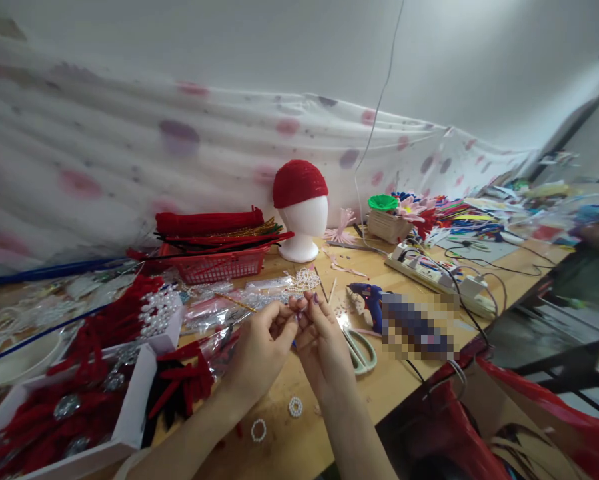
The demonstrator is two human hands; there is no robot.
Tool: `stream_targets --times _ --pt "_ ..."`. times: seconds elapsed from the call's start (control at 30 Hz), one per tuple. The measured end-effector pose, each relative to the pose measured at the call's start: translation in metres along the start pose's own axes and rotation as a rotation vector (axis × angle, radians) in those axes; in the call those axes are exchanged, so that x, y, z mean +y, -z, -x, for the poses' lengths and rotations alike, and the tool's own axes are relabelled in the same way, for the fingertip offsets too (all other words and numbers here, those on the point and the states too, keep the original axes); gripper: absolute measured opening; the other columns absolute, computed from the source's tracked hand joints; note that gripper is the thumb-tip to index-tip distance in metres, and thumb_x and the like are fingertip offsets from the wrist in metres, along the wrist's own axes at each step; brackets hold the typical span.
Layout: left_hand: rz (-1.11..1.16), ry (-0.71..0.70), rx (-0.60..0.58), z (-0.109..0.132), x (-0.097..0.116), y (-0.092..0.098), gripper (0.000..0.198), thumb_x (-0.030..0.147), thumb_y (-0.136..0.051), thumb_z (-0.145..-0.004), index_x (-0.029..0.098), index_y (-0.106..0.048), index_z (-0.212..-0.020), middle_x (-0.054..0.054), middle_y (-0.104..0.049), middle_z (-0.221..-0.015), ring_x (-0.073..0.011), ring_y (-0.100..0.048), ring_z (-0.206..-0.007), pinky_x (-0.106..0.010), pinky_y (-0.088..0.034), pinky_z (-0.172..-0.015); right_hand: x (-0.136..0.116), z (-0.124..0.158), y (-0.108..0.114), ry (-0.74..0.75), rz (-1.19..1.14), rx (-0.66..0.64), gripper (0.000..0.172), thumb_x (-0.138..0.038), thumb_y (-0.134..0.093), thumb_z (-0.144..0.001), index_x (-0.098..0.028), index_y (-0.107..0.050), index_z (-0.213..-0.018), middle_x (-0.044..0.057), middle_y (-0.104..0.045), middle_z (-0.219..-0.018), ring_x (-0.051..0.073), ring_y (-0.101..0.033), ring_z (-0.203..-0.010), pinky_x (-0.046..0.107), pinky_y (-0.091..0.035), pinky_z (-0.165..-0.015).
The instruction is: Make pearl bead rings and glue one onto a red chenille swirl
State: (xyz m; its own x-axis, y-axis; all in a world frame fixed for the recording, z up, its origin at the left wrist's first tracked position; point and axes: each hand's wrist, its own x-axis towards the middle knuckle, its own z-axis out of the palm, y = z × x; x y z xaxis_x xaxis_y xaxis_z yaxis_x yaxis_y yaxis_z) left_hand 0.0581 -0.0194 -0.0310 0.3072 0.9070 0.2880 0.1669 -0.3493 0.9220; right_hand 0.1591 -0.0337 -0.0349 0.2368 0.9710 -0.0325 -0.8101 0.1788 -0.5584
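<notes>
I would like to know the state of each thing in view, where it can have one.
Left hand: pinched on small item, unclear what
Right hand: pinched there too
Scissors: lying flat, blade opening unclear
Glue gun: lying down, partly blurred
Power strip: plugs inserted
Foam head: upright, wearing red cap
Nearer white box: open, filled
Two pearl rings: flat, apart

Left hand (264, 340) and right hand (324, 343) close together, fingers curled, fingertips (292, 321) pinched inward.

Can see pale wall (229, 40), spotted white cloth (229, 160) along lower part; below, wooden table (390, 379); brighter light (499, 30) at right.
</notes>
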Motion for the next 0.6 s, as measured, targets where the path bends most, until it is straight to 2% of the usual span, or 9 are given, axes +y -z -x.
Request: stream_targets --times 0.13,0.2,0.3,0.43,0.53,0.6 --pt "-0.096 -0.088 -0.03 -0.002 0.002 -0.001 0.011 0.023 -0.052 -0.09 0.02 -0.061 -0.085 -0.003 -0.07 -0.084 -0.0186 -0.065 -0.08 -0.029 -0.048 -0.073 -0.003 -0.004 0.0 0.063 -0.016 -0.01 0.025 -0.031 -0.086 -0.068 -0.023 -0.067 -0.081 -0.005 -0.057 -0.066 0.01 -0.054 -0.06 0.025 -0.054 -0.071" --pt "-0.149 -0.147 -0.06 -0.004 0.001 0.0 0.011 0.019 -0.052 -0.09 0.02 -0.062 -0.086 -0.003 -0.07 -0.088 -0.0188 -0.065 -0.084 -0.03 -0.048 -0.076 -0.009 -0.008 0.001 0.059 0.026 -0.06 0.026 -0.034 -0.087 -0.067 -0.022 -0.067 -0.08 -0.008 -0.048 -0.059 0.008 -0.044 -0.053 0.026 -0.053 -0.07" --pt "-0.229 -0.219 -0.092 -0.01 -0.003 0.006 0.013 0.018 -0.052 -0.089 0.021 -0.063 -0.083 -0.003 -0.068 -0.087 -0.0199 -0.063 -0.085 -0.032 -0.046 -0.079 -0.024 -0.016 0.004 -0.011 0.187 -0.172 0.028 -0.037 -0.086 -0.068 -0.019 -0.067 -0.078 -0.008 -0.04 -0.054 0.009 -0.038 -0.051 0.029 -0.051 -0.07" --pt "-0.332 -0.262 -0.092 -0.021 -0.007 0.021 0.011 0.017 -0.056 -0.086 0.022 -0.066 -0.082 -0.004 -0.068 -0.087 -0.0225 -0.061 -0.088 -0.036 -0.045 -0.083 -0.046 -0.034 0.003 -0.028 0.382 -0.285 0.027 -0.039 -0.082 -0.071 -0.019 -0.065 -0.077 -0.008 -0.034 -0.054 0.009 -0.032 -0.052 0.027 -0.045 -0.063" --pt "-0.393 -0.264 -0.08 -0.023 0.001 0.038 0.012 0.016 -0.057 -0.085 0.022 -0.068 -0.087 -0.005 -0.068 -0.093 -0.0235 -0.062 -0.094 -0.037 -0.045 -0.086 -0.056 -0.054 -0.003 0.0 0.498 -0.401 0.027 -0.043 -0.077 -0.077 -0.019 -0.063 -0.078 -0.008 -0.032 -0.057 0.009 -0.027 -0.052 0.024 -0.035 -0.055" --pt "-0.455 -0.225 -0.124 -0.019 0.009 0.048 0.014 0.015 -0.057 -0.085 0.022 -0.069 -0.086 -0.003 -0.069 -0.088 -0.0213 -0.064 -0.086 -0.033 -0.046 -0.079 -0.057 -0.067 -0.006 -0.01 0.554 -0.487 0.027 -0.042 -0.077 -0.077 -0.019 -0.062 -0.077 -0.007 -0.035 -0.059 0.009 -0.026 -0.053 0.023 -0.027 -0.052"
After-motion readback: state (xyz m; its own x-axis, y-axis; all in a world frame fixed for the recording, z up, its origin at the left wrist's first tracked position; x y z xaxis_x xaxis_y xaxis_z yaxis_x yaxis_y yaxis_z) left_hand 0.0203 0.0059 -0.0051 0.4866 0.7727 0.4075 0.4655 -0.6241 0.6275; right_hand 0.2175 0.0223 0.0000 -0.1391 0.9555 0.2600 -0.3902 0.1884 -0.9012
